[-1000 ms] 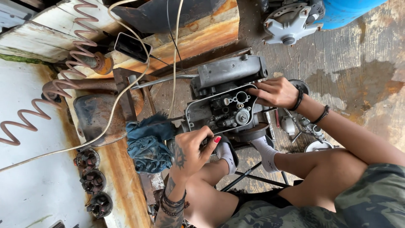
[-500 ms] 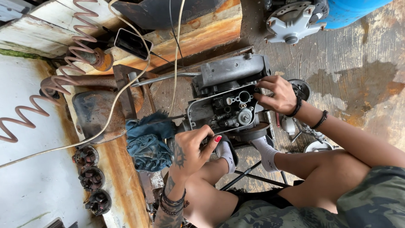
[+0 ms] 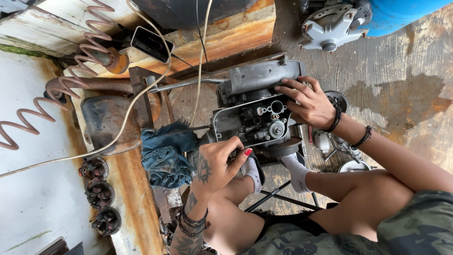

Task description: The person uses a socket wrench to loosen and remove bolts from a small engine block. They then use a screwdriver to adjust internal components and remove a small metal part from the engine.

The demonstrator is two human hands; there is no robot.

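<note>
A grey small engine [image 3: 257, 111] stands on the floor between my knees, its open side with ports and a round cap facing me. My right hand [image 3: 309, 101] rests on its upper right edge, fingers spread against the metal housing. My left hand [image 3: 218, 163] is curled at the engine's lower left corner, fingers closed around a part or tool I cannot make out. A crumpled blue rag [image 3: 166, 153] lies just left of that hand.
A coiled pink hose [image 3: 56, 101] and a cream cable [image 3: 137, 101] cross the left side. Three round rusty parts [image 3: 100, 194] sit in a row at lower left. A phone [image 3: 152, 44] lies on a wooden board. A grey flywheel part [image 3: 332, 23] and blue drum [image 3: 401, 12] stand at top right.
My right hand slid from the engine's middle to its upper right edge. The left hand stayed at the lower left corner.
</note>
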